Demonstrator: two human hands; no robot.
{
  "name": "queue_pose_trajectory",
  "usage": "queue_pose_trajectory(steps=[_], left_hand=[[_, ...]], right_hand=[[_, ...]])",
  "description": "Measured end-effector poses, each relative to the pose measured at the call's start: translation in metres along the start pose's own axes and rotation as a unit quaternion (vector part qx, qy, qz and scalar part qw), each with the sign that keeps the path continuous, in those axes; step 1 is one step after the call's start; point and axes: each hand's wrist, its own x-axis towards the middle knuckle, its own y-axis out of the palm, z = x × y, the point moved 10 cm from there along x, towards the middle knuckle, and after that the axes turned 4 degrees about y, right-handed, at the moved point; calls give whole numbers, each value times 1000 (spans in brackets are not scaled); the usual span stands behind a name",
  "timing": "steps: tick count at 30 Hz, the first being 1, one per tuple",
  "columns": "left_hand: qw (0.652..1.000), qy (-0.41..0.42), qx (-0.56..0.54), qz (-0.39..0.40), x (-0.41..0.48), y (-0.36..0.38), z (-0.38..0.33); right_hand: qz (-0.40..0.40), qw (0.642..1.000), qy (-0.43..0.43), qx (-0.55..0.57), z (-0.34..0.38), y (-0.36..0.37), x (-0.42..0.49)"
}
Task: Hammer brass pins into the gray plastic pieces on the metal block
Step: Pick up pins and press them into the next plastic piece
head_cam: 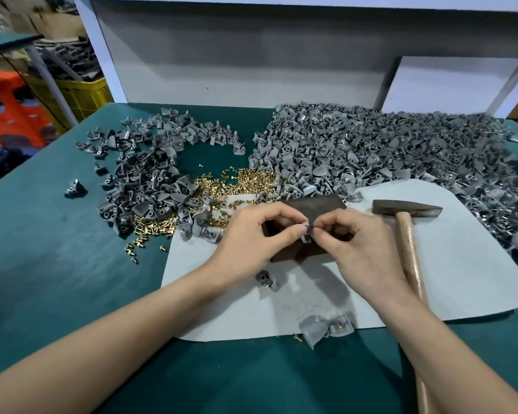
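L hand [251,237] and R hand [362,249] meet over the block [320,204], which lies on the pad [461,264] in the middle of the tabletop [57,264]. Fingers of both are curled and pinch one piece [306,234] btw. them, just above the block. Hammer [407,208] lies beside R hand, not held. Pins [222,185] are heaped behind L hand, btw. left pile [150,180] and right pile [386,150] of pieces.
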Motion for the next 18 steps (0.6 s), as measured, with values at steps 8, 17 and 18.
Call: queue_pose_trajectory(steps=[8, 17, 18], left_hand=[[997, -47, -30, -62, -9, -3, 16], [987, -98, -114, -57, -9, -1, 30], [987, -101, -114, -55, -9, 0, 31]], right_hand=[[-6, 999, 20, 38, -5, -1, -2], [15, 995, 56, 81, -5, 4, -4], [18, 994, 64, 89, -6, 5, -4]])
